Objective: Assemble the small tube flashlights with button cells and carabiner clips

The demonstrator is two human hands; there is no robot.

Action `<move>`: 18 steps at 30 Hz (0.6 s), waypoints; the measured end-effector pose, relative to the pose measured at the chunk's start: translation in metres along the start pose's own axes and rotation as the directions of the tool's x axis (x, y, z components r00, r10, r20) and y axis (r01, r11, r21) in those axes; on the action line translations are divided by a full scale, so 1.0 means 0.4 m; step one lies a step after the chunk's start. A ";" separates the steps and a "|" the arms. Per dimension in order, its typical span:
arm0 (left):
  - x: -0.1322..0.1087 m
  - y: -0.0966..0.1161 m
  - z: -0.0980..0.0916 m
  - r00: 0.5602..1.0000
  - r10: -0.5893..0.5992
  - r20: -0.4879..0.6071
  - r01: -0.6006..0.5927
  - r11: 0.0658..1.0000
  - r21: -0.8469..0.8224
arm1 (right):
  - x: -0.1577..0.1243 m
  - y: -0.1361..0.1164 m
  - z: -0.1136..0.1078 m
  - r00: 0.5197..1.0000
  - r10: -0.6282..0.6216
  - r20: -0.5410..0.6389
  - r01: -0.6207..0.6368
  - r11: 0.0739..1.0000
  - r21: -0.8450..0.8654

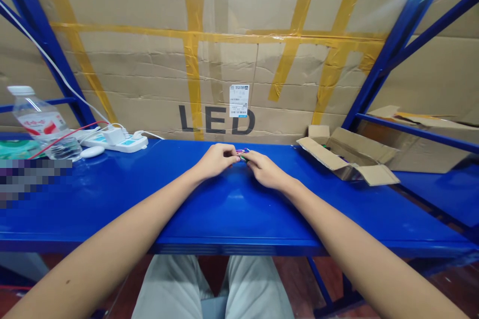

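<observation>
Blue tabletop [239, 214] bears one open carton [362, 147]; two hands [217, 162] [267, 170] pinch something small [241, 151].

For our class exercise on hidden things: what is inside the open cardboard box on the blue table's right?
Inside the open cardboard box, some small dark and green bits show, too blurred to identify. Its near wall and flaps hide the rest, including the bottom.

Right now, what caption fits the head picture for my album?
Left hand and right hand hold a small item at a blue table, facing cardboard marked LED.
</observation>
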State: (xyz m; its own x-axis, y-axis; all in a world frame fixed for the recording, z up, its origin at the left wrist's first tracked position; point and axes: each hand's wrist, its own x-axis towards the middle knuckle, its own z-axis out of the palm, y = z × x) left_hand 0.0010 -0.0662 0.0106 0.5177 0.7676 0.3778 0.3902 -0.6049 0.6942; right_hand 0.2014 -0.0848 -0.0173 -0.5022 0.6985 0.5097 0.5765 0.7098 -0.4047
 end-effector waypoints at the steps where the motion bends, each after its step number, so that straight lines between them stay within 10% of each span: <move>1: 0.001 -0.003 -0.002 1.000 0.005 0.015 -0.005 1.000 -0.011 | -0.001 -0.002 0.001 1.000 -0.003 -0.011 0.003 1.000 -0.009; 18: -0.020 0.020 -0.002 0.971 0.205 0.124 -0.228 0.949 0.218 | -0.011 -0.036 -0.034 0.987 -0.151 -0.045 0.141 0.975 -0.172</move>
State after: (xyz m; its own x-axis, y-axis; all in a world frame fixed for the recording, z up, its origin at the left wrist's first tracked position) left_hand -0.0007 -0.0768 0.0136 0.6769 0.5948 0.4336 0.4177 -0.7954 0.4391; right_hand 0.2039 -0.0993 -0.0034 -0.5539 0.5785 0.5989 0.6021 0.7750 -0.1918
